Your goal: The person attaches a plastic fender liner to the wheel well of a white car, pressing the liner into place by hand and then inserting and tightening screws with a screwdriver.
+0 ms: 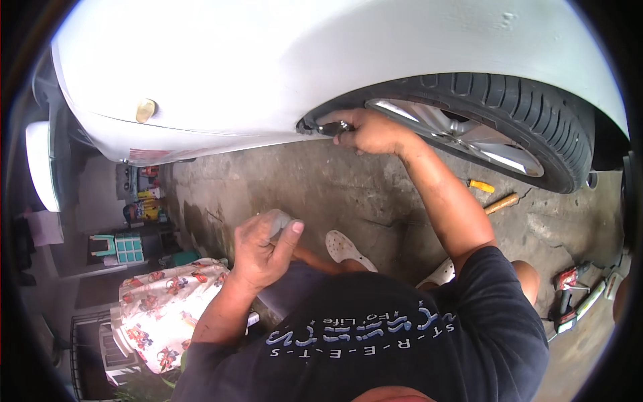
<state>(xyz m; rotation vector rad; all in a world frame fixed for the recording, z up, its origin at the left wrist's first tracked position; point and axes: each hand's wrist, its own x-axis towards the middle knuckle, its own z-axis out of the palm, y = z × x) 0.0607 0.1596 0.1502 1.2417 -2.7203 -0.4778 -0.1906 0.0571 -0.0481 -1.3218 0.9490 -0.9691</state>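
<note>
My right hand (pixel 358 134) is at the front edge of the white car's (pixel 187 67) wheel arch, beside the tyre (pixel 542 134), its fingers around a small shiny metal object (pixel 343 126) too small to identify. The index finger reaches to the dark gap (pixel 305 126) at the bumper seam. My left hand (pixel 264 251) is raised over the floor, closed on a thin grey piece (pixel 280 221) between thumb and fingers. The alloy wheel (pixel 475 144) lies just right of my right hand, partly within the arch.
A yellow-handled tool (pixel 481 185) and a wooden-handled tool (pixel 502 204) lie on concrete (pixel 254 181) below the wheel. A red drill (pixel 568 280) and other tools lie at right. At left are a flowered cloth (pixel 151 298), teal plastic items (pixel 127 248) and assorted containers (pixel 144 204). My white clogs (pixel 338 246) are below.
</note>
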